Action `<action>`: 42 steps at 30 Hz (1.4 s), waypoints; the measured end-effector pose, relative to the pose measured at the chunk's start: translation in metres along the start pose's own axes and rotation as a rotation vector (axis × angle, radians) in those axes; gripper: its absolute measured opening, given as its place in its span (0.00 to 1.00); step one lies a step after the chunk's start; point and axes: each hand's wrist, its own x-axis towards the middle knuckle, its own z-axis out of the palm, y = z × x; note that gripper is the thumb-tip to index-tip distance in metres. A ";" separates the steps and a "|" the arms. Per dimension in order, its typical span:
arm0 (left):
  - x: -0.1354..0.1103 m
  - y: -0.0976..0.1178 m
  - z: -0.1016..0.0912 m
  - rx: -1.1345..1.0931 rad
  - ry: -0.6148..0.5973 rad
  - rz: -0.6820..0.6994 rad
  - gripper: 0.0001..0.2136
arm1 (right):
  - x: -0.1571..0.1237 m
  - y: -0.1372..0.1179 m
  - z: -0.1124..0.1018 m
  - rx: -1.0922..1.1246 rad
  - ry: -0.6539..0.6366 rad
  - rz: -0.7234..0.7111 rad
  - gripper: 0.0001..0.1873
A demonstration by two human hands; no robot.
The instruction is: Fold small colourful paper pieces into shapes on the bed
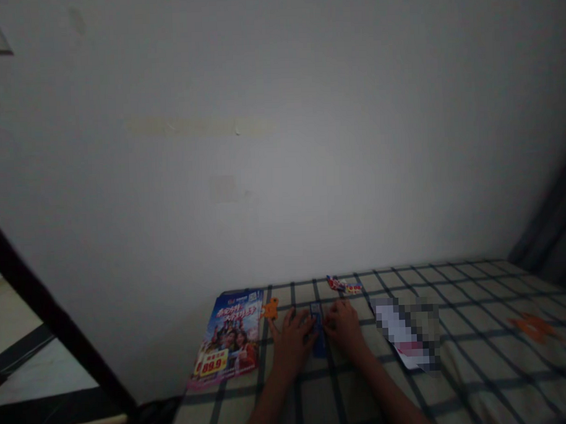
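Between my hands a narrow strip of blue printed paper point(319, 345) lies on the checked cloth, with a small pale square print at its far end. My left hand point(291, 336) is spread out, its fingertips at the strip's left edge. On the other side my right hand point(344, 326) has its fingers curled in, fingertips at the strip's right edge; its exact grip is hard to make out in the dim light. A small orange cutout point(269, 308) lies just beyond my left thumb, beside a colourful flyer point(229, 337).
A crumpled red, white and blue piece point(345, 286) lies near the wall point(309, 174). To the right are a partly pixelated pale sheet point(405, 337) and another orange piece point(532, 327). A dark post point(54, 313) stands left of the checked cloth point(482, 341).
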 end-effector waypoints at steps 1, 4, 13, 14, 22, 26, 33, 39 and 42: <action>0.000 0.000 0.000 0.003 0.005 0.000 0.17 | -0.003 -0.001 -0.001 0.009 -0.001 -0.011 0.04; 0.000 0.000 0.001 0.005 0.011 0.000 0.17 | -0.011 -0.002 -0.005 0.026 -0.017 -0.021 0.03; 0.000 -0.002 0.001 -0.015 -0.006 -0.013 0.17 | -0.032 -0.003 -0.007 0.025 -0.068 -0.060 0.02; 0.000 -0.002 0.002 -0.017 -0.002 -0.012 0.17 | -0.034 -0.002 -0.008 0.029 -0.072 -0.065 0.02; -0.001 -0.002 0.003 -0.025 0.009 -0.015 0.17 | -0.050 0.000 -0.009 0.117 -0.099 -0.099 0.01; -0.001 -0.001 0.001 -0.021 0.014 -0.029 0.16 | -0.051 0.001 -0.008 0.129 -0.094 -0.096 0.03; 0.000 0.001 -0.001 -0.028 0.043 -0.063 0.20 | -0.041 0.012 -0.001 0.221 -0.067 -0.075 0.02; 0.001 0.005 -0.004 0.001 0.046 -0.142 0.21 | -0.025 0.019 0.008 0.220 0.065 -0.037 0.04; 0.001 0.006 -0.006 -0.015 0.058 -0.145 0.18 | -0.015 0.019 0.010 0.225 0.120 -0.049 0.06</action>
